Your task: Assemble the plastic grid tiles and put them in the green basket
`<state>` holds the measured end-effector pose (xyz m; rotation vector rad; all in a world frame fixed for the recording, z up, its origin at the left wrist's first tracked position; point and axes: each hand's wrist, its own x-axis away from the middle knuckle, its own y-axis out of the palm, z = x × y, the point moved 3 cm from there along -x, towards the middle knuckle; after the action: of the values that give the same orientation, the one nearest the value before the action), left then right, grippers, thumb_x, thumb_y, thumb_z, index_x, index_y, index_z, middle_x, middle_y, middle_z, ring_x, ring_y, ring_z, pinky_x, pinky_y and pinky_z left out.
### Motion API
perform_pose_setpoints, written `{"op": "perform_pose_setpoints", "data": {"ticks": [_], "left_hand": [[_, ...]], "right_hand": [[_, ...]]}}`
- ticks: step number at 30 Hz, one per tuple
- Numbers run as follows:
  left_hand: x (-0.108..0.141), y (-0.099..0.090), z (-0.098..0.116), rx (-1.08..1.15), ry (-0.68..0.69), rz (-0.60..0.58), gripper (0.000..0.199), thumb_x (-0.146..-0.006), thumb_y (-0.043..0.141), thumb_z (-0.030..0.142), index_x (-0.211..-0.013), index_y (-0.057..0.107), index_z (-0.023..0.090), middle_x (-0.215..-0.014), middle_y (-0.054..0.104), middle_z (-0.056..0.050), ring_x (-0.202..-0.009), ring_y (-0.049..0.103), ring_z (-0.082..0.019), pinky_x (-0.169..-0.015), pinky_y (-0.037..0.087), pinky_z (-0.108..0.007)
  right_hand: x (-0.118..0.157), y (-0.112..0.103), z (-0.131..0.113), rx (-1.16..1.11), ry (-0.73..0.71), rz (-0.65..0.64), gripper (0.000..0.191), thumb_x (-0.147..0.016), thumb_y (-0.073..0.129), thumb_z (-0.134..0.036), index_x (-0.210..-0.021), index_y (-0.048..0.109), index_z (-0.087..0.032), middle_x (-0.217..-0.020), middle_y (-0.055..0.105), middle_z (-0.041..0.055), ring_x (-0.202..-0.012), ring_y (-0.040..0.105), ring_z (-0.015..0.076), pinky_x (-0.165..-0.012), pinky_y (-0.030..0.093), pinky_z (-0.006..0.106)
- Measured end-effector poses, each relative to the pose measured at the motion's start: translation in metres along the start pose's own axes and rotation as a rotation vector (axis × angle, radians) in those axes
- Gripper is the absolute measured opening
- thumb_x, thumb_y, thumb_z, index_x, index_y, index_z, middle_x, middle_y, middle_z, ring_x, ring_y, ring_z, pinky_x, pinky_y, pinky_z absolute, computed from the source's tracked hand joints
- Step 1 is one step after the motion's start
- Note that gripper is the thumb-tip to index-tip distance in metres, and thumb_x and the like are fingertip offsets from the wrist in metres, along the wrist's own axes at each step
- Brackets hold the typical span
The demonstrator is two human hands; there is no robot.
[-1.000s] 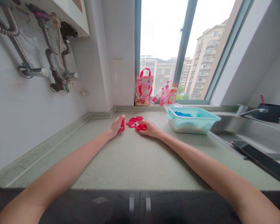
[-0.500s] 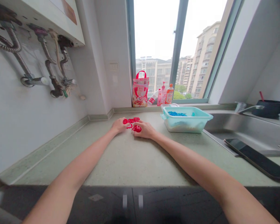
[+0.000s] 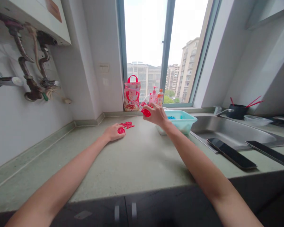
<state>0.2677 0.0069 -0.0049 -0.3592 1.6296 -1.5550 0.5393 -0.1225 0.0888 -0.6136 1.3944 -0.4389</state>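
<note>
My right hand [image 3: 158, 115] is raised above the counter, its fingers closed round a bunch of small shiny red pieces [image 3: 146, 112]. Just to its right stands a pale turquoise plastic tub [image 3: 186, 119] with blue pieces [image 3: 172, 118] inside, partly hidden by my wrist. On the counter at the left, my left hand [image 3: 112, 132] is curled round more of the red pieces. Beyond its fingertips lies a loose pile of red pieces [image 3: 127, 125]. They are too small to tell exactly what they are.
A red and clear bag [image 3: 132, 97], a pink pump bottle [image 3: 153, 95] and an orange-capped bottle [image 3: 160, 97] stand by the window. Right of the tub is a steel sink [image 3: 227, 130], with two dark phone-like slabs [image 3: 232, 153] along its front edge. Pipes [image 3: 26, 71] hang at left.
My right hand has lifted from the pile and moved right toward the tub, carrying red pieces. The left hand stays by the pile. The view has turned to the right.
</note>
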Motion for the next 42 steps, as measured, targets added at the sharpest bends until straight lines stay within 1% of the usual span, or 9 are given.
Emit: {"op": "perform_pose_setpoints", "data": {"ticks": [2, 6, 15, 19, 23, 28, 32, 37, 42], "left_hand": [[0.001, 0.0, 0.0, -0.009, 0.011, -0.02, 0.057, -0.082, 0.063, 0.067, -0.124, 0.075, 0.031, -0.122, 0.068, -0.008, -0.098, 0.07, -0.03, -0.086, 0.052, -0.037], [0.001, 0.0, -0.002, 0.016, 0.032, -0.028, 0.054, -0.081, 0.063, 0.064, -0.122, 0.075, 0.029, -0.12, 0.07, -0.009, -0.098, 0.07, -0.031, -0.084, 0.053, -0.037], [-0.002, 0.006, -0.008, 0.03, 0.056, -0.004, 0.063, -0.08, 0.065, 0.066, -0.13, 0.069, 0.026, -0.126, 0.072, -0.01, -0.107, 0.07, -0.033, -0.087, 0.052, -0.038], [-0.008, 0.008, -0.013, 0.05, 0.015, -0.046, 0.064, -0.075, 0.067, 0.071, -0.119, 0.072, 0.025, -0.115, 0.075, -0.011, -0.102, 0.07, -0.033, -0.082, 0.051, -0.037], [-0.008, 0.007, -0.014, 0.058, -0.01, -0.043, 0.055, -0.073, 0.069, 0.068, -0.105, 0.073, 0.024, -0.104, 0.076, -0.01, -0.093, 0.07, -0.032, -0.074, 0.049, -0.036], [0.002, 0.0, -0.012, 0.093, -0.002, 0.038, 0.047, -0.072, 0.072, 0.063, -0.099, 0.07, 0.025, -0.085, 0.073, -0.005, -0.078, 0.068, -0.028, -0.067, 0.044, -0.033], [0.007, -0.007, -0.012, 0.175, -0.012, 0.123, 0.041, -0.07, 0.074, 0.055, -0.098, 0.066, 0.026, -0.08, 0.07, -0.001, -0.072, 0.064, -0.022, -0.067, 0.044, -0.031], [0.007, -0.017, -0.01, 0.483, -0.064, 0.179, 0.031, -0.069, 0.072, 0.044, -0.087, 0.058, 0.023, -0.067, 0.06, 0.004, -0.06, 0.056, -0.016, -0.06, 0.043, -0.027], [-0.011, -0.056, 0.042, 0.774, 0.045, 0.217, 0.032, -0.075, 0.071, 0.045, -0.089, 0.056, 0.021, -0.069, 0.056, 0.005, -0.056, 0.051, -0.012, -0.053, 0.041, -0.024]], "right_hand": [[0.001, -0.018, 0.041, 0.123, 0.207, 0.038, 0.044, -0.089, 0.068, -0.042, -0.127, 0.072, -0.023, -0.12, 0.066, 0.015, -0.101, 0.066, 0.0309, -0.083, 0.049, 0.037], [0.011, -0.029, 0.097, 0.268, 0.419, -0.113, 0.043, -0.085, 0.07, -0.048, -0.121, 0.076, -0.027, -0.111, 0.071, 0.0125, -0.093, 0.069, 0.0291, -0.082, 0.05, 0.038], [0.022, -0.02, 0.118, 0.323, 0.7, -0.393, 0.062, -0.086, 0.064, -0.07, -0.128, 0.076, -0.025, -0.12, 0.073, 0.0195, -0.109, 0.068, 0.0415, -0.09, 0.049, 0.053], [0.014, -0.03, 0.095, 0.358, 0.597, -0.138, 0.065, -0.098, 0.049, -0.069, -0.125, 0.075, -0.015, -0.122, 0.069, 0.0258, -0.117, 0.061, 0.0434, -0.098, 0.041, 0.06], [0.003, -0.024, 0.033, 0.285, 0.181, 0.094, 0.048, -0.104, 0.045, -0.052, -0.125, 0.072, -0.018, -0.147, 0.058, 0.0207, -0.133, 0.047, 0.0417, -0.108, 0.033, 0.059], [0.024, 0.039, -0.052, 0.065, -0.283, -0.064, 0.036, -0.104, 0.049, -0.042, -0.121, 0.074, -0.023, -0.154, 0.055, 0.0134, -0.133, 0.049, 0.0365, -0.111, 0.033, 0.055], [0.044, 0.086, -0.077, -0.098, -0.278, -0.291, 0.03, -0.102, 0.056, -0.042, -0.105, 0.079, -0.024, -0.143, 0.064, 0.0121, -0.125, 0.058, 0.0321, -0.106, 0.043, 0.05], [0.045, 0.097, -0.067, -0.142, -0.136, -0.367, 0.024, -0.099, 0.058, -0.034, -0.101, 0.081, -0.025, -0.137, 0.069, 0.0093, -0.122, 0.061, 0.0296, -0.102, 0.049, 0.045], [0.042, 0.1, -0.062, -0.186, -0.106, -0.371, 0.025, -0.097, 0.058, -0.031, -0.104, 0.081, -0.024, -0.133, 0.07, 0.0112, -0.118, 0.063, 0.0302, -0.1, 0.051, 0.045]]}}
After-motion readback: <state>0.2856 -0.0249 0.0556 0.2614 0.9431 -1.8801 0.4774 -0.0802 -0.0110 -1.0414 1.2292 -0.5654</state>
